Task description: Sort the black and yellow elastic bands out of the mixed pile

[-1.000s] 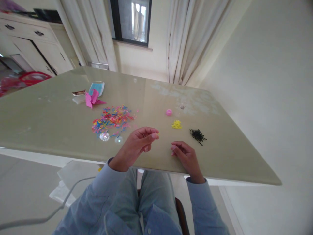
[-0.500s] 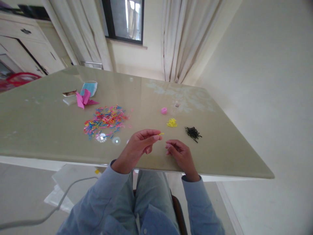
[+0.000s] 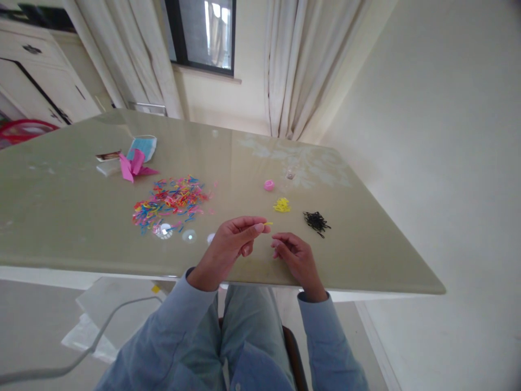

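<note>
My left hand [image 3: 234, 241] is closed, its thumb and forefinger pinching a small yellow rubber band [image 3: 268, 223] whose end sticks out to the right. Just right of it, my right hand [image 3: 296, 255] is curled near the table's front, thumb against the fingers; whatever it may hold is too small to make out. Beyond the hands lies a little heap of yellow rubber bands [image 3: 281, 205]. A pile of black rubber bands [image 3: 316, 222] is to the right of that. Over on the left spreads a larger mixed heap of coloured rubber bands [image 3: 175, 198].
Behind the yellow heap sits a small pink ring-shaped thing [image 3: 269, 185], with a small clear item [image 3: 290, 176] beside it. A blue face mask [image 3: 143, 147] and a folded pink piece [image 3: 136, 165] lie at the far left of the glossy table [image 3: 366, 250].
The view has shifted slightly, so the table things appear a little further left. Both hands keep nearly the same pose, the yellow rubber band still in the left fingertips.
</note>
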{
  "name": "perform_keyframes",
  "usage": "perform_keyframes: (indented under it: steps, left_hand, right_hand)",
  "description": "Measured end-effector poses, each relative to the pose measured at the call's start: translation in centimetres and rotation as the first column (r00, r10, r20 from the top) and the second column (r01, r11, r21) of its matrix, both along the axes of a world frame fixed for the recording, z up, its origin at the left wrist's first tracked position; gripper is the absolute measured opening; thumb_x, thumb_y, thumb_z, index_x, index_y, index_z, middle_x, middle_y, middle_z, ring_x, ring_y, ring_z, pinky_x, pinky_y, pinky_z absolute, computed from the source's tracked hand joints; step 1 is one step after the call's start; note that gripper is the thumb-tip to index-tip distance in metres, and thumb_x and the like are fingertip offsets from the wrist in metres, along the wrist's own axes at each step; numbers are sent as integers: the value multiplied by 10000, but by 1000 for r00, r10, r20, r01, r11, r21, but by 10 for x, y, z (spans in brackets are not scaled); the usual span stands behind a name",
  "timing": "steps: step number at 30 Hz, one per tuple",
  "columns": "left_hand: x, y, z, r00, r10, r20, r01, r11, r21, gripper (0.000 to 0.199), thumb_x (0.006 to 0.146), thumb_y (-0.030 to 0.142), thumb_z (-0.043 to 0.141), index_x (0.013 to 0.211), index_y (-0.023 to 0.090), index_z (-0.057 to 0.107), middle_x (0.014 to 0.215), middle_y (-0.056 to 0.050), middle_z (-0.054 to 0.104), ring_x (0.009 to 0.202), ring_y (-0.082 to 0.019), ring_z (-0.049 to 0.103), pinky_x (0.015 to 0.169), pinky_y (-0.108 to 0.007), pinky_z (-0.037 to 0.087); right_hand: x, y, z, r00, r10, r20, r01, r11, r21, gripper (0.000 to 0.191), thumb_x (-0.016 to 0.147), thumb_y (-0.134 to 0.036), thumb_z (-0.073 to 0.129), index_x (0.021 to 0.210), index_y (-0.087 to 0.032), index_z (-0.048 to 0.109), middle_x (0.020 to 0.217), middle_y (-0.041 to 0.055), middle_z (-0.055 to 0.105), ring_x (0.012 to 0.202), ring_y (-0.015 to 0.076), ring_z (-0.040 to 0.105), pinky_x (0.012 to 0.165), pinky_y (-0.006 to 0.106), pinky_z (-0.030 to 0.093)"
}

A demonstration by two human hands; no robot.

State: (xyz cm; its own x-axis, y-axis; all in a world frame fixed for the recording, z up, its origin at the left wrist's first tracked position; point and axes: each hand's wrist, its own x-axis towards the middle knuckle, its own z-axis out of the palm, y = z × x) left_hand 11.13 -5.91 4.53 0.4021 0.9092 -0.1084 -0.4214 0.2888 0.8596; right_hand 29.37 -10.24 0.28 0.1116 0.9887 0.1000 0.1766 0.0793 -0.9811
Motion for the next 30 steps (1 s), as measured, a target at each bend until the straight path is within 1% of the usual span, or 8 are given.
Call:
perform_keyframes:
  steps: [7,12,16,19,21,24,27,30]
  left_hand:
    - [-2,-11,19,974,-81,213,107,987,-116,236,755,300,802,932,152,751,807,-21,695,412,22,347,402,-143,276]
    - [-2,-16,31,968,-98,230,124,987,-104,225,742,283,810,919,159,747,816,-16,698,409,22,358,409,-146,281]
    - [2,-5,21,992,-78,101,83,996,-46,272,704,325,824,918,174,748,846,-32,724,415,7,371,409,-163,275]
    - [11,14,13,984,33,-176,-11,992,123,296,731,358,786,945,159,747,794,-32,722,428,-25,410,411,-182,292]
    - [21,29,10,898,162,-410,-26,948,317,245,788,323,723,957,147,746,801,-39,730,458,-56,475,454,-202,365]
    - [42,53,10,669,333,-664,191,787,587,170,855,224,624,943,166,758,906,-65,759,654,-136,637,664,-262,494]
    - [63,75,10,462,470,-752,372,667,646,207,890,193,561,931,189,764,982,-87,762,904,-207,686,840,-317,503]
    - [78,96,5,416,439,-797,463,652,601,204,872,172,571,948,192,759,999,-78,763,958,-203,689,887,-311,503]
  right_hand:
    - [1,0,-3,1000,15,2,-15,1000,13,200,835,-356,655,922,-183,701,752,19,707,576,123,636,586,243,523]
    - [0,0,-1,1000,15,6,-15,1000,19,179,839,-332,653,919,-178,696,757,16,703,575,115,633,589,236,516]
    - [0,0,-2,1000,21,-11,-21,1000,14,180,837,-335,647,913,-179,698,747,14,697,573,120,634,584,240,514]
    - [0,1,-5,1000,26,-14,-26,1000,9,178,833,-334,650,911,-181,698,725,10,687,573,122,627,584,240,510]
    - [0,1,-6,1000,27,-12,-27,1000,6,174,834,-330,650,913,-182,697,701,3,677,573,122,620,585,237,505]
    - [0,2,-7,1000,22,-20,-22,1000,-7,166,831,-325,649,902,-182,694,699,3,674,571,121,616,582,236,501]
    - [0,3,-8,999,18,-35,-18,1000,-17,169,822,-328,653,894,-181,694,718,8,680,561,121,615,570,238,499]
    - [1,3,-9,999,20,-43,-20,1000,-13,177,825,-338,651,896,-183,698,723,7,678,557,119,615,561,238,497]
